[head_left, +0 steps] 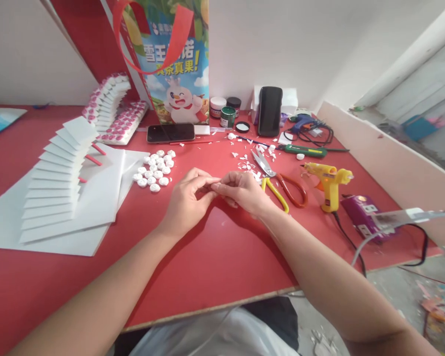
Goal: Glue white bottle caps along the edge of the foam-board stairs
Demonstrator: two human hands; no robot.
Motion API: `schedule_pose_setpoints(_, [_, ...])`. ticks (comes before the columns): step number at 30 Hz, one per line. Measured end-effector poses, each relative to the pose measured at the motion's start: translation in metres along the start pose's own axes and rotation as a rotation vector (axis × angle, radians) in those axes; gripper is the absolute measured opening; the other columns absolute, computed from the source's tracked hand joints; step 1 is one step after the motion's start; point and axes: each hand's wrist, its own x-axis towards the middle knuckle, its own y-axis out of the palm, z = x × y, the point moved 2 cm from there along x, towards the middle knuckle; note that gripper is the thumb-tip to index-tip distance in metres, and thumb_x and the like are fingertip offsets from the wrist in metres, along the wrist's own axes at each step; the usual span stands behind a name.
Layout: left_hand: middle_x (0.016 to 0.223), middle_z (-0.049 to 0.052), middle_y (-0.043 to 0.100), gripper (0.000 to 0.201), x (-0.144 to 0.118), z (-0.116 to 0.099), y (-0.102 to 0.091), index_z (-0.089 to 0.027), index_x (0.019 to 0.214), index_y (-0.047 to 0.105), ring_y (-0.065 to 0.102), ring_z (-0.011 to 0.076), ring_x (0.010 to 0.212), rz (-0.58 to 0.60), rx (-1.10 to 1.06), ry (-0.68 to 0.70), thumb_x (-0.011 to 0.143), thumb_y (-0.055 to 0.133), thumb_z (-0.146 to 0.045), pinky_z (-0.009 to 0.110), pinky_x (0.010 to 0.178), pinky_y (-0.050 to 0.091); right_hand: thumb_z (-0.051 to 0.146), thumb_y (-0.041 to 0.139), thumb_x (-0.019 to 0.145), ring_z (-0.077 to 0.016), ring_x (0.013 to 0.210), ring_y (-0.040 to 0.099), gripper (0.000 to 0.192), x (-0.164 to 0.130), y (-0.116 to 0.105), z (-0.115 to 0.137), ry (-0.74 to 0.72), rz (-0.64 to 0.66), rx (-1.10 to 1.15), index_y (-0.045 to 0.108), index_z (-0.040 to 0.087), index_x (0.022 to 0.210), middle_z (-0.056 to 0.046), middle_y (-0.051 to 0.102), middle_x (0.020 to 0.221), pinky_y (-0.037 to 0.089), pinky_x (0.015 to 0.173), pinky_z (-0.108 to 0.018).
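My left hand (189, 198) and my right hand (242, 192) meet over the middle of the red table, fingertips pinched together. Whatever they hold between them is hidden by the fingers. Just left of my left hand lies a cluster of small white rosettes (155, 188). Close to my right hand are red-and-yellow-handled scissors (265, 165), blades pointing away from me. White scraps (246, 165) are scattered around the blades.
At left, a fanned white stepped piece (54, 183) rests on white sheets (100, 207). Behind are a phone (170, 133), paint jars (227, 117), a printed bag (181, 59) and a black upright device (270, 111). A yellow glue gun (330, 183) with its cord and a purple box (369, 217) occupy the right.
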Motion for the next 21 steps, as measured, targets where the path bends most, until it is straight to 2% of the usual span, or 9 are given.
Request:
schedule_pose_setpoints(3, [0.096, 0.004, 0.064, 0.010, 0.002, -0.004, -0.001, -0.019, 0.100, 0.075, 0.065, 0.0143, 0.085, -0.003, 0.065, 0.028, 0.092, 0.067, -0.019, 0.026, 0.077, 0.056, 0.055, 0.089, 0.069, -0.0083, 0.044, 0.053, 0.048, -0.002, -0.005, 0.007, 0.084, 0.065, 0.030, 0.065, 0.014, 0.070, 0.000, 0.063, 0.057, 0.042, 0.042, -0.022])
schedule_pose_setpoints(5, [0.096, 0.004, 0.064, 0.009, 0.003, -0.006, -0.002, -0.018, 0.098, 0.074, 0.065, 0.0139, 0.084, -0.013, 0.108, 0.061, 0.094, 0.066, -0.022, 0.026, 0.076, 0.055, 0.062, 0.083, 0.074, -0.0093, 0.046, 0.056, 0.052, -0.003, -0.009, 0.010, 0.133, 0.060, 0.090, 0.068, 0.013, 0.075, -0.003, 0.068, 0.066, 0.045, 0.043, -0.022])
schedule_pose_setpoints(9, [0.095, 0.004, 0.065, 0.010, 0.003, -0.008, -0.002, -0.019, 0.098, 0.072, 0.064, 0.0130, 0.080, -0.014, 0.150, 0.095, 0.096, 0.063, -0.024, 0.027, 0.078, 0.055, 0.065, 0.076, 0.082, -0.0096, 0.047, 0.056, 0.052, -0.003, -0.010, 0.011, 0.161, 0.041, 0.144, 0.068, 0.013, 0.078, -0.005, 0.070, 0.067, 0.046, 0.043, -0.022])
schedule_pose_setpoints(13, [0.097, 0.005, 0.065, 0.009, 0.003, -0.007, -0.002, -0.019, 0.096, 0.071, 0.065, 0.0142, 0.080, -0.016, 0.104, 0.053, 0.095, 0.064, -0.025, 0.029, 0.080, 0.055, 0.064, 0.078, 0.080, -0.0092, 0.047, 0.056, 0.052, -0.003, -0.007, 0.009, 0.166, 0.074, 0.139, 0.069, 0.013, 0.076, -0.005, 0.070, 0.066, 0.047, 0.044, -0.022])
schedule_pose_setpoints(16, [0.098, 0.006, 0.067, 0.013, 0.004, -0.002, -0.004, -0.019, 0.095, 0.072, 0.066, 0.0166, 0.086, -0.012, -0.095, -0.121, 0.091, 0.071, -0.031, 0.030, 0.081, 0.056, 0.063, 0.078, 0.080, -0.0090, 0.046, 0.055, 0.051, -0.003, -0.008, 0.011, 0.142, 0.015, 0.102, 0.070, 0.013, 0.076, -0.005, 0.069, 0.065, 0.046, 0.043, -0.022])
schedule_pose_setpoints(21, [0.091, 0.002, 0.071, 0.026, 0.005, 0.009, -0.003, -0.020, 0.105, 0.076, 0.066, 0.0125, 0.078, 0.064, -0.727, -0.601, 0.082, 0.081, -0.031, 0.028, 0.079, 0.058, 0.056, 0.079, 0.082, -0.0063, 0.041, 0.048, 0.044, -0.002, -0.016, 0.016, -0.006, -0.140, 0.020, 0.069, 0.014, 0.072, -0.001, 0.063, 0.059, 0.040, 0.039, -0.021])
